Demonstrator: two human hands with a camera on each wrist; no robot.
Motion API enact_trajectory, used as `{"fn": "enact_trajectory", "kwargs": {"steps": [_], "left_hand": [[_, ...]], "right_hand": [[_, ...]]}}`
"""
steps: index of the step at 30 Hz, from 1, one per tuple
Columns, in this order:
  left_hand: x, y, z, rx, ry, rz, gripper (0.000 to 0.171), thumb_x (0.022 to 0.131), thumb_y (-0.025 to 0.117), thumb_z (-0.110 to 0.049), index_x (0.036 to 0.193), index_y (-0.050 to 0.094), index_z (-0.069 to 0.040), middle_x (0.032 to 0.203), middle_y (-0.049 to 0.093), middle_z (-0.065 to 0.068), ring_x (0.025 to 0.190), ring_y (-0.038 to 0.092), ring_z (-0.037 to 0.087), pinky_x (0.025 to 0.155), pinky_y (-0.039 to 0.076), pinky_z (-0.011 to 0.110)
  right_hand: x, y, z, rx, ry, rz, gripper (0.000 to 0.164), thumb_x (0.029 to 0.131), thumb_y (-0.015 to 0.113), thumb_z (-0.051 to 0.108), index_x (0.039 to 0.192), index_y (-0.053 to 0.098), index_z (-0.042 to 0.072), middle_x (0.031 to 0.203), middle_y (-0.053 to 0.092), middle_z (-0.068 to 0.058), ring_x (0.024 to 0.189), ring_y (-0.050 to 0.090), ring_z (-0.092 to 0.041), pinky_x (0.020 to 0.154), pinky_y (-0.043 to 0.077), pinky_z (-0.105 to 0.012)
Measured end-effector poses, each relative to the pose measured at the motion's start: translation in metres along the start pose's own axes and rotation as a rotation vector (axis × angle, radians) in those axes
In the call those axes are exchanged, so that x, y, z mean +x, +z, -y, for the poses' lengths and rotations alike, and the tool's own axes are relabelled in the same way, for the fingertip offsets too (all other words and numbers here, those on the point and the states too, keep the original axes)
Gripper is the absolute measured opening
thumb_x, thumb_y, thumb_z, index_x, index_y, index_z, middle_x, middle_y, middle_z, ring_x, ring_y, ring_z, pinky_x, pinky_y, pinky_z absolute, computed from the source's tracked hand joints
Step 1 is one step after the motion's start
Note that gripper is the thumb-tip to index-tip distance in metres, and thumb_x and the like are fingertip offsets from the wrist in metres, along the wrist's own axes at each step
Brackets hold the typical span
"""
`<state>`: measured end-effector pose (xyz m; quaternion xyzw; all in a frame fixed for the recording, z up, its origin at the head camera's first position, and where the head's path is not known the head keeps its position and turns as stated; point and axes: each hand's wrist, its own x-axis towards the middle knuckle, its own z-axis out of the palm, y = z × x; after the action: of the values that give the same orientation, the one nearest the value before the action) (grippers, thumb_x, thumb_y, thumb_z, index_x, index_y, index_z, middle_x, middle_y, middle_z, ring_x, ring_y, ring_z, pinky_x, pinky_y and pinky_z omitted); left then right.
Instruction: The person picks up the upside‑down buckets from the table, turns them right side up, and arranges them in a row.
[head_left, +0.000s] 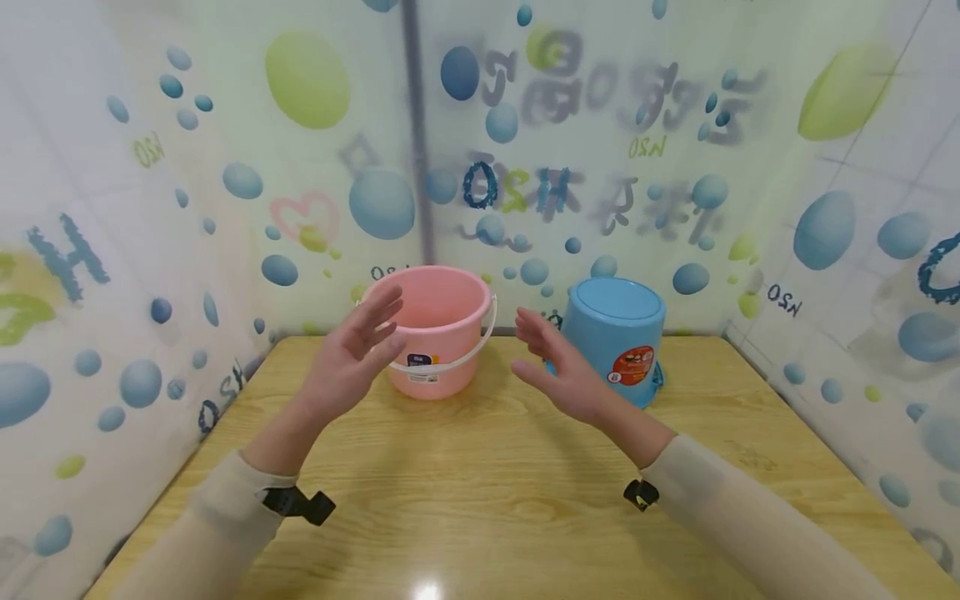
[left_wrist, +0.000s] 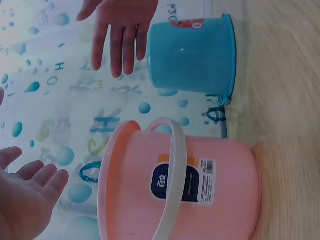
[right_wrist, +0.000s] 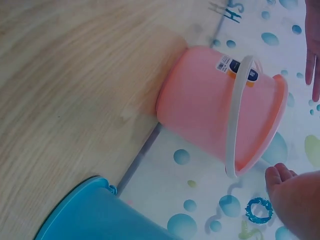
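Note:
Both hands are raised above the table with palms facing each other, and neither holds anything. My left hand [head_left: 347, 360] is in front of the pink bucket [head_left: 442, 354], overlapping its left side in the head view, fingers extended. The bucket stands upright with its white handle [left_wrist: 176, 175] lowered across the front, over a label. My right hand [head_left: 564, 371] has its fingers stretched forward, in front of the left part of the blue bucket [head_left: 611, 329]. That bucket is upside down, base up, with a red sticker [head_left: 633, 365] on its side.
Both buckets stand toward the back of the wood-patterned table [head_left: 450, 500]. Behind and on both sides hang pale curtains [head_left: 315, 167] with blue and green bubble prints. A dark strap [head_left: 296, 504] circles the left wrist, another dark device [head_left: 642, 495] the right.

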<state>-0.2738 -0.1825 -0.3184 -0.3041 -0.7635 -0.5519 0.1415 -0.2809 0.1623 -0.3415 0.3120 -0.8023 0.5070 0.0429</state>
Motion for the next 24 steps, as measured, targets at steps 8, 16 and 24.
{"fn": "enact_trajectory", "kwargs": {"steps": [8, 16, 24], "left_hand": [[-0.008, 0.029, -0.012, -0.026, 0.018, 0.191, 0.07, 0.11, 0.068, -0.017, 0.172, 0.038, -0.028, 0.178, 0.039, 0.004, 0.158, 0.046, 0.044, 0.121, 0.051, 0.048], [-0.014, 0.061, -0.015, -0.05, 0.05, 0.307, 0.075, 0.107, 0.075, -0.024, 0.172, 0.039, -0.014, 0.175, 0.044, 0.01, 0.158, 0.048, 0.037, 0.126, 0.046, 0.056], [-0.016, 0.091, -0.007, -0.043, 0.062, 0.393, 0.074, 0.105, 0.076, -0.016, 0.171, 0.041, -0.016, 0.176, 0.043, 0.006, 0.162, 0.043, 0.028, 0.13, 0.043, 0.052]], "right_hand": [[-0.033, -0.005, 0.005, -0.024, -0.009, 0.06, 0.077, 0.112, 0.064, 0.029, 0.176, 0.023, 0.017, 0.179, 0.034, -0.012, 0.164, 0.037, -0.039, 0.132, 0.032, -0.066], [-0.062, -0.013, -0.008, -0.085, -0.003, 0.066, 0.076, 0.111, 0.067, 0.021, 0.175, 0.027, 0.015, 0.178, 0.037, -0.014, 0.162, 0.04, -0.042, 0.13, 0.038, -0.059], [-0.093, -0.032, -0.025, -0.227, 0.054, 0.027, 0.075, 0.11, 0.069, 0.023, 0.174, 0.03, 0.023, 0.174, 0.043, -0.01, 0.158, 0.046, -0.04, 0.125, 0.048, -0.05]]}}
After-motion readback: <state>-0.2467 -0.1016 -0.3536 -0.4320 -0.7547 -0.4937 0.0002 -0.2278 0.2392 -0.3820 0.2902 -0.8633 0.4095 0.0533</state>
